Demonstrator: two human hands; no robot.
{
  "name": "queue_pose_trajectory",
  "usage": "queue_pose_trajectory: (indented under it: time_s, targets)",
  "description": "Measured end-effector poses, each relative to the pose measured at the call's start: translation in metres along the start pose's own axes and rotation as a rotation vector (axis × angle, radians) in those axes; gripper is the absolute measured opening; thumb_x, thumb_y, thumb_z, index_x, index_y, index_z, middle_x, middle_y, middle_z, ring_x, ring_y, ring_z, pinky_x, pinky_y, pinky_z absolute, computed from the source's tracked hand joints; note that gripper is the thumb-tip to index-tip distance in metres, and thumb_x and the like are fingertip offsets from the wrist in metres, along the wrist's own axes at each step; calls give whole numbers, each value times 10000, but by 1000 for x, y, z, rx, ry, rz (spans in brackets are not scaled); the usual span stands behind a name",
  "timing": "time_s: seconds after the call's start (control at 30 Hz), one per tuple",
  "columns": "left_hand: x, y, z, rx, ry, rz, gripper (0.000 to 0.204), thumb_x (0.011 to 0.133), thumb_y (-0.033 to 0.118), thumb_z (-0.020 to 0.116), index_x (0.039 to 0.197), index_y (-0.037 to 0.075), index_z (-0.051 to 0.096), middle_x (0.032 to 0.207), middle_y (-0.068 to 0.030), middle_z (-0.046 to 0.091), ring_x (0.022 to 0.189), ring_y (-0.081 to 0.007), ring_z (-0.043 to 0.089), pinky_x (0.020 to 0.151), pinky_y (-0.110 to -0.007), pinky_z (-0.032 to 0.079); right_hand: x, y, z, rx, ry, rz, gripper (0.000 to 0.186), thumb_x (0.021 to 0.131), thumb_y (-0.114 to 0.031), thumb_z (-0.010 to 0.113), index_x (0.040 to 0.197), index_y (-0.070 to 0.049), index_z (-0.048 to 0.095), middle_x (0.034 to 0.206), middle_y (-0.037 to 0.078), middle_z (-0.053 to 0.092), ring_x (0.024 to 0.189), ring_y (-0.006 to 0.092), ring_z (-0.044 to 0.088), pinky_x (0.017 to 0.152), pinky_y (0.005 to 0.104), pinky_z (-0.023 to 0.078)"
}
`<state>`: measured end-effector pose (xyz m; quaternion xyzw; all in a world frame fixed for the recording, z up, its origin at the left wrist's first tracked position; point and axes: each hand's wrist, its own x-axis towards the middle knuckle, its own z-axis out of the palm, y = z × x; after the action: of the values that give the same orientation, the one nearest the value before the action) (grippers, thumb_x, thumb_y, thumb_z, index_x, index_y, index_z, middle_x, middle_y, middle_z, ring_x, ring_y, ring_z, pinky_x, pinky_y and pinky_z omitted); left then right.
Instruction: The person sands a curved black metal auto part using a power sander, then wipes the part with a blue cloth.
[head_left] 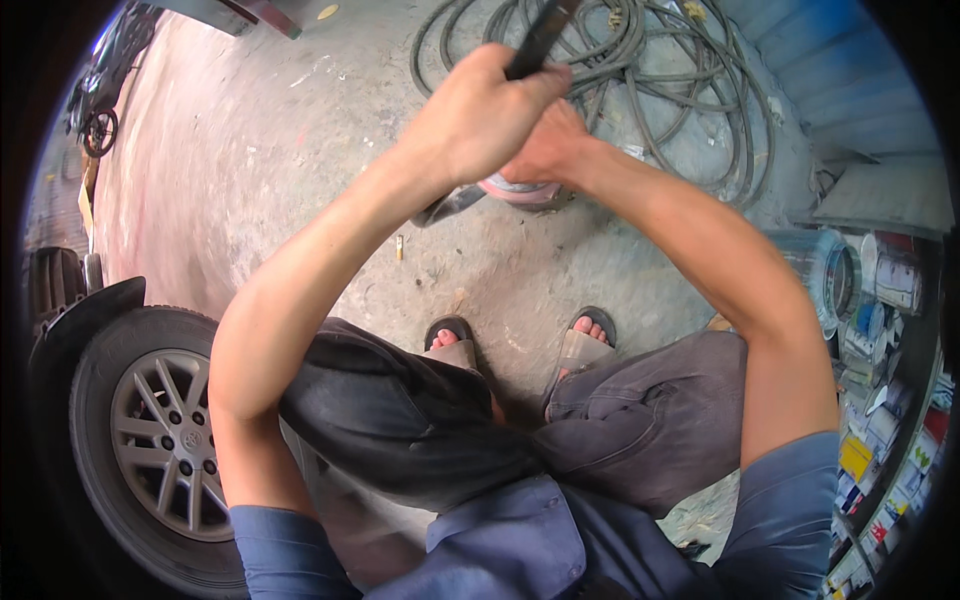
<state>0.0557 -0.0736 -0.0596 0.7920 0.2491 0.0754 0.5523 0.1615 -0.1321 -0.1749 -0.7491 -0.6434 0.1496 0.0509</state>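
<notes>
My left hand (pixel 475 115) is closed round a dark, flat-sided bar (pixel 545 38) that slants up to the right and runs out of the top of the picture. Just below and to the right, my right hand (pixel 548 145) is bent into a closed shape. Its fingers are mostly covered by the left hand, so what they grip is hidden. Under both hands a round pinkish-red thing (pixel 525 192) shows in part, low near the floor. A dark curved piece (pixel 448 206) sticks out to its left; whether it joins the bar cannot be seen.
Loops of grey hose or cable (pixel 690 90) lie on the concrete floor (pixel 300 130) beyond my hands. A car wheel (pixel 165 440) stands at my left. Shelves with small boxes (pixel 870 450) and a clear bluish roll (pixel 815 270) are at my right. A cigarette butt (pixel 400 248) lies before my feet.
</notes>
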Motion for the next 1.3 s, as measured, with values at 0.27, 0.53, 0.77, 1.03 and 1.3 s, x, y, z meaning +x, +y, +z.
queue_pose_trajectory:
  time_s: [0.27, 0.53, 0.77, 1.03, 1.3]
  targets:
    - [-10, 11, 2, 174, -68, 31, 455, 965, 351, 594, 910, -93, 675, 718, -231, 649, 696, -336, 653, 719, -437, 505, -10, 5, -19, 12, -8, 48, 348, 776, -228, 709, 1120, -182, 716, 1109, 37, 709, 1124, 242, 649, 971, 381, 532]
    - [-8, 13, 4, 251, -127, 56, 388, 1011, 385, 607, 1090, 13, 686, 704, -2, 537, 701, -89, 506, 628, -309, 428, 1, 11, 9, -61, 198, -86, 349, 769, -224, 709, 1112, -163, 717, 1094, 41, 701, 1135, 250, 618, 987, 400, 507]
    - [-12, 10, -1, 212, -97, 61, 410, 1003, 415, 608, 1073, 21, 693, 710, -1, 531, 692, -99, 506, 617, -310, 418, -7, -2, -18, -127, 44, -105, 310, 757, -203, 698, 1056, -122, 706, 1191, 59, 660, 1162, 267, 598, 989, 403, 501]
    - [-14, 15, 0, 250, -64, 103, 462, 962, 358, 598, 921, -96, 676, 756, -244, 661, 741, -334, 676, 745, -440, 500, -7, 13, -11, -64, 157, -100, 314, 753, -254, 710, 1057, -175, 707, 1100, 67, 698, 1116, 257, 644, 930, 385, 541]
    - [-22, 18, -11, 192, -163, 40, 436, 990, 452, 616, 919, 23, 645, 691, 25, 520, 662, -91, 487, 604, -301, 398, 2, 74, -36, 138, -15, 184, 547, 698, -298, 761, 1199, -101, 669, 1162, 156, 719, 1092, 343, 681, 927, 428, 553]
